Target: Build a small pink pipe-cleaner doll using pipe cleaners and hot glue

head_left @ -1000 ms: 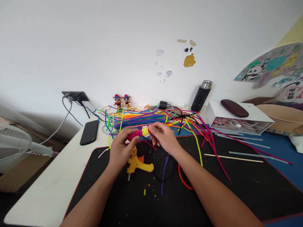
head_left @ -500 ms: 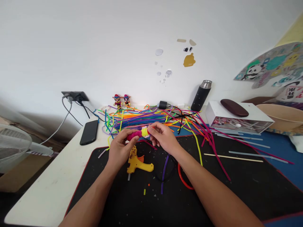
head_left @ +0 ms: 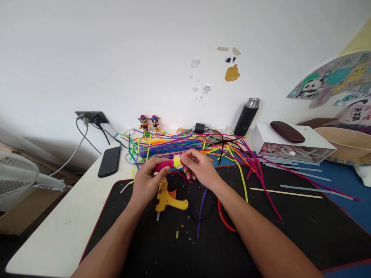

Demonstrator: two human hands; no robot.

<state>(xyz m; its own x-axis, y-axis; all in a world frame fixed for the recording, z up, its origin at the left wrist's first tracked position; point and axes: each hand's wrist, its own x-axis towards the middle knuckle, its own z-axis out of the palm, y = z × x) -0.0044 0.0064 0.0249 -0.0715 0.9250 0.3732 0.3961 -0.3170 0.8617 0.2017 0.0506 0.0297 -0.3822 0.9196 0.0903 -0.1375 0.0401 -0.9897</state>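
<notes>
Between my two hands, above the black mat, is a small pipe-cleaner figure (head_left: 176, 161) with magenta, yellow and red parts, lying on its side. My left hand (head_left: 147, 178) is closed around its magenta end. The fingers of my right hand (head_left: 200, 166) pinch its red end, and their tips hide part of it. Just below the figure, a yellow hot glue gun (head_left: 169, 200) rests on the mat. A purple pipe cleaner (head_left: 201, 213) and a red curved piece (head_left: 223, 220) lie near my right forearm.
Behind my hands lies a pile of colourful pipe cleaners (head_left: 171, 146). Two small finished dolls (head_left: 149, 122) stand by the wall. A phone (head_left: 109, 162) is at the left, a black thermos (head_left: 246, 117) and a white drawer box (head_left: 292, 143) at the right. Glue sticks (head_left: 304, 175) lie near the box.
</notes>
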